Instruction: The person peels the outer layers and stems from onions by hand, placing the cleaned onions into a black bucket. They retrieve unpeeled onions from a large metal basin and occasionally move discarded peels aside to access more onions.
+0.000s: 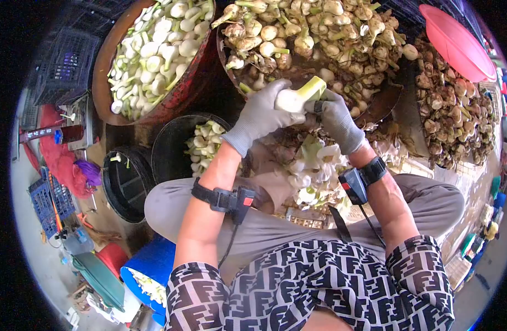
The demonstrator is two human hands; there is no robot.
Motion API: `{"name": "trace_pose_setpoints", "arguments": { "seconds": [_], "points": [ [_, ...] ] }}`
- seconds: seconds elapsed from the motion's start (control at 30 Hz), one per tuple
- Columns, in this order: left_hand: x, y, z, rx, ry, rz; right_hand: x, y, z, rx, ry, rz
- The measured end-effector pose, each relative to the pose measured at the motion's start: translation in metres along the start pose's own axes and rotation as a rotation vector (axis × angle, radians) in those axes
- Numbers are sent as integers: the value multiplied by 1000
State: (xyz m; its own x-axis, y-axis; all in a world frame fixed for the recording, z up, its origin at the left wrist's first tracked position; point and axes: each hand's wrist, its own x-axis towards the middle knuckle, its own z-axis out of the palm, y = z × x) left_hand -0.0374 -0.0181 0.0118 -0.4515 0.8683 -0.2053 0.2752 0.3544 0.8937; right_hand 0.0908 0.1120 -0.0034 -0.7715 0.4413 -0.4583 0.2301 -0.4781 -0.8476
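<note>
My left hand [267, 113], in a grey glove, is wrapped round a peeled white garlic bulb [290, 101] with a thick, pale green stem pointing up to the right. My right hand [339, 118], gloved too, is closed beside the stem. A small dark piece [318, 106] shows at its thumb and fingers; its kind I cannot make out. Below both hands lies a heap of garlic skins [317, 168] between my legs. Just beyond them, a large round tub [388, 102] holds unpeeled, soiled garlic bulbs [333, 41].
A rusty red drum [181, 88] of peeled garlic stands at upper left. Black buckets [164, 140] sit below it, one with garlic inside. More unpeeled garlic [452, 110] lies at right under a pink basin [457, 47]. A blue bucket [154, 259] with white pieces is at lower left.
</note>
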Motion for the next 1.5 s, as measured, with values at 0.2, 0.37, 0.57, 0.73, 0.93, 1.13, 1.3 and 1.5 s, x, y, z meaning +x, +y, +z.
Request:
{"name": "trace_pose_setpoints", "arguments": {
  "seconds": [0.2,0.37,0.57,0.73,0.93,1.13,1.3,1.5],
  "points": [
    [0,-7,3,-1074,-104,-234,-4,-4,4,-167,55,-41],
    [2,-19,10,-424,51,-126,-5,3,10,-35,78,-51],
    [3,-26,14,-1231,139,-296,1,32,-10,-293,120,-27],
    [2,-30,14,-1099,68,-308,-5,9,-3,-60,66,-76],
    [-1,-31,21,-888,0,-244,5,-9,10,-175,30,-31],
    [-5,-15,15,-985,-10,-399,-3,-17,12,-108,50,-36],
    [-4,-19,16,-1037,-15,-375,6,-5,3,-171,85,-44],
    [-4,-25,12,-768,-88,-171,9,6,-2,-230,39,-200]
  ]
}}
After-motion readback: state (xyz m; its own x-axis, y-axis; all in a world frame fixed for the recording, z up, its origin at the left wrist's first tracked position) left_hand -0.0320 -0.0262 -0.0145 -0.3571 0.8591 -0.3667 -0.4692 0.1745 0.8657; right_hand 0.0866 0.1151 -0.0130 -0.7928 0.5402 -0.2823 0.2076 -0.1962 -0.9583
